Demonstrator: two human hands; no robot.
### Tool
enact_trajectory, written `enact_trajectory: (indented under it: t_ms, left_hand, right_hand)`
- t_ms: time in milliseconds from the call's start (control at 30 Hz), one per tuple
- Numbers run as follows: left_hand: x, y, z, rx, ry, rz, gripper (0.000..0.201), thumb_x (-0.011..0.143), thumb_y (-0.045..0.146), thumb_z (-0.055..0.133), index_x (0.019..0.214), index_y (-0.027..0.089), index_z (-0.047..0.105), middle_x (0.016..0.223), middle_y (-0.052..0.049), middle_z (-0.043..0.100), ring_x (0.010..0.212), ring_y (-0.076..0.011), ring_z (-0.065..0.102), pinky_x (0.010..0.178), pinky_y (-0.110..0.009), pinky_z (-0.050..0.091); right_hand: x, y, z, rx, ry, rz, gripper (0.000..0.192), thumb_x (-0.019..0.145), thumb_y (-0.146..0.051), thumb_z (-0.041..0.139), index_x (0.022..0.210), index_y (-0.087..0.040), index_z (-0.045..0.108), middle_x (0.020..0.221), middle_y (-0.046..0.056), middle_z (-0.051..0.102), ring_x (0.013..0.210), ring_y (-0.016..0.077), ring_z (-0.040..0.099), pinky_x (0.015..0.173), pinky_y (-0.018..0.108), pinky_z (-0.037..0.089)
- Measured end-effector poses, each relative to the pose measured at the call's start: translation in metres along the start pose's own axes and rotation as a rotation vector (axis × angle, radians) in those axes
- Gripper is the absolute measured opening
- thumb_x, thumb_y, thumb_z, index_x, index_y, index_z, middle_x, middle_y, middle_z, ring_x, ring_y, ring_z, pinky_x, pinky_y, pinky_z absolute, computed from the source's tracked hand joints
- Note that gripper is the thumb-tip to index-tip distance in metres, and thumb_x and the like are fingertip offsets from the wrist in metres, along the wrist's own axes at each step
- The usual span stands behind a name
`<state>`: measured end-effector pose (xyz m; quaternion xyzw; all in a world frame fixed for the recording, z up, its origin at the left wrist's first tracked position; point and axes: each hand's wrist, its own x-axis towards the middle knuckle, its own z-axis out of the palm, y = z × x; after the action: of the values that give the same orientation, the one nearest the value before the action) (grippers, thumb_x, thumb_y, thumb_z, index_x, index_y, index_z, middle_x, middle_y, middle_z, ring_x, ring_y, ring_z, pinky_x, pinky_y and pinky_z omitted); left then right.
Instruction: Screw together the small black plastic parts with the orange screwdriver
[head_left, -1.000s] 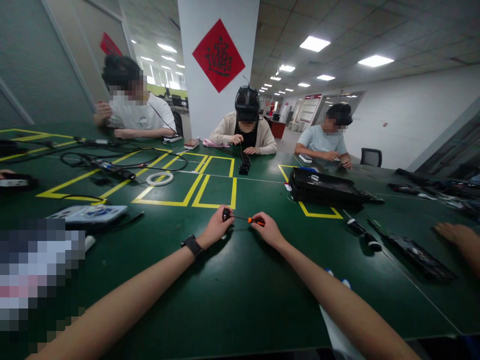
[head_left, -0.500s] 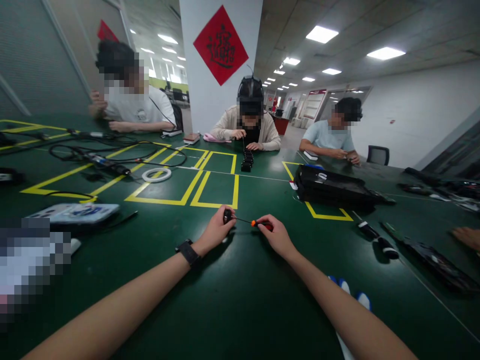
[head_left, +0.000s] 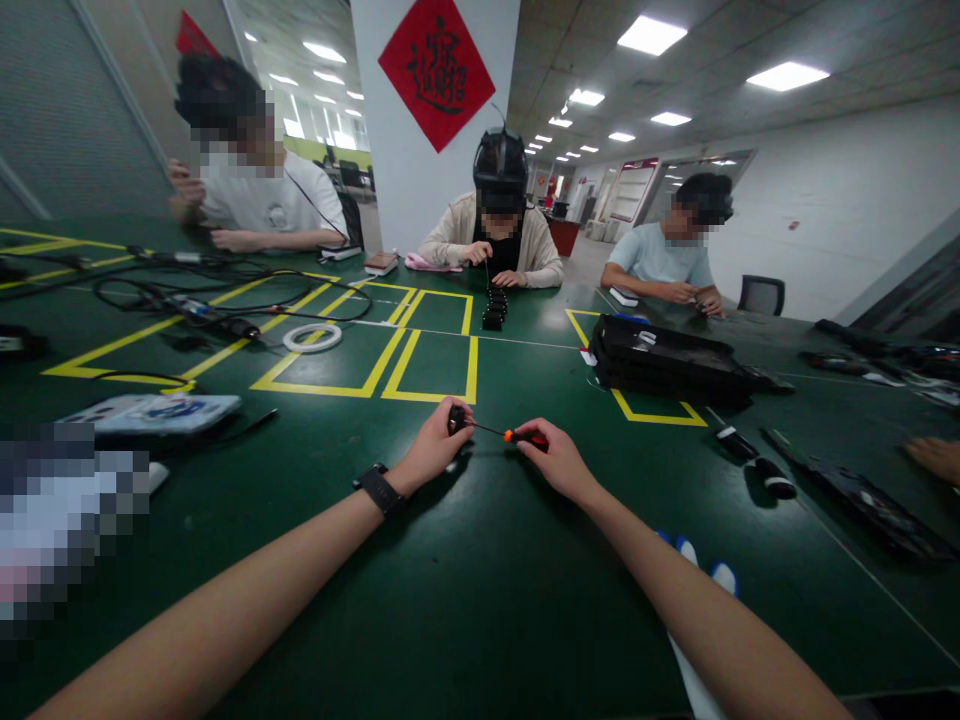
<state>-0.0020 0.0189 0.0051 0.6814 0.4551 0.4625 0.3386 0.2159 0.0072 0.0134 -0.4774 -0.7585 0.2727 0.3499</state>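
My left hand (head_left: 437, 441) is closed around a small black part (head_left: 455, 419), mostly covered by the fingers. In my right hand (head_left: 553, 456) is a screwdriver (head_left: 512, 436) with an orange and black handle and a thin shaft. The shaft points left and its tip reaches the black part; whether it sits in a screw is too small to tell. Both hands are just above the green table (head_left: 450, 620), near its middle. A dark watch (head_left: 379, 490) is on my left wrist.
A roll of white tape (head_left: 312, 338) and tangled black cables (head_left: 217, 320) lie at left, beyond a phone-like slab (head_left: 154, 417). Stacked black trays (head_left: 667, 358) stand at right. Across the table, a person in a headset (head_left: 495, 235) works beside a row of black parts (head_left: 493, 308).
The camera view has tilted down slightly, so the background sits higher. My hands keep the same hold, and the screwdriver still points at the black part.
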Motion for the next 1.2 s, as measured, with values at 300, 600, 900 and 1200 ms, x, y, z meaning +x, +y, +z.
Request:
enact_trajectory:
  t_ms: [300, 600, 900, 1200]
  left_hand:
    - [-0.0005, -0.0008, 0.0002, 0.001, -0.018, -0.014, 0.020, 0.075, 0.019, 0.051, 0.094, 0.019, 0.047, 0.088, 0.000, 0.057, 0.083, -0.0135, 0.055, 0.081, -0.030, 0.042]
    - [-0.0019, 0.0008, 0.0001, -0.017, -0.030, -0.001, 0.021, 0.073, 0.022, 0.053, 0.094, 0.019, 0.048, 0.089, -0.001, 0.057, 0.083, -0.0142, 0.055, 0.081, -0.032, 0.042]
    - [-0.0031, 0.0042, -0.0005, -0.015, -0.067, 0.006, 0.022, 0.074, 0.023, 0.054, 0.094, 0.020, 0.048, 0.091, -0.001, 0.057, 0.087, -0.0151, 0.055, 0.084, -0.033, 0.041]
    - [-0.0034, 0.0047, 0.0000, -0.001, -0.067, 0.002, 0.021, 0.074, 0.024, 0.054, 0.094, 0.019, 0.048, 0.091, -0.001, 0.057, 0.086, -0.0147, 0.055, 0.083, -0.032, 0.042]
  right_hand:
    - [-0.0002, -0.0026, -0.0001, -0.072, 0.012, -0.026, 0.021, 0.085, -0.023, 0.044, 0.093, -0.018, 0.063, 0.094, 0.006, 0.060, 0.089, 0.0167, 0.053, 0.084, 0.033, 0.040]
    - [-0.0025, -0.0040, -0.0025, -0.116, -0.003, -0.060, 0.016, 0.082, -0.021, 0.048, 0.094, -0.018, 0.059, 0.092, 0.005, 0.057, 0.087, 0.0166, 0.051, 0.081, 0.033, 0.040]
    - [-0.0033, -0.0047, -0.0029, -0.084, 0.012, -0.041, 0.019, 0.083, -0.024, 0.047, 0.097, -0.019, 0.060, 0.094, 0.005, 0.058, 0.089, 0.0168, 0.052, 0.083, 0.033, 0.040]
    - [-0.0026, -0.0045, -0.0066, -0.113, 0.009, -0.071, 0.016, 0.082, -0.022, 0.048, 0.088, -0.018, 0.062, 0.089, 0.005, 0.058, 0.086, 0.0169, 0.052, 0.079, 0.032, 0.040]
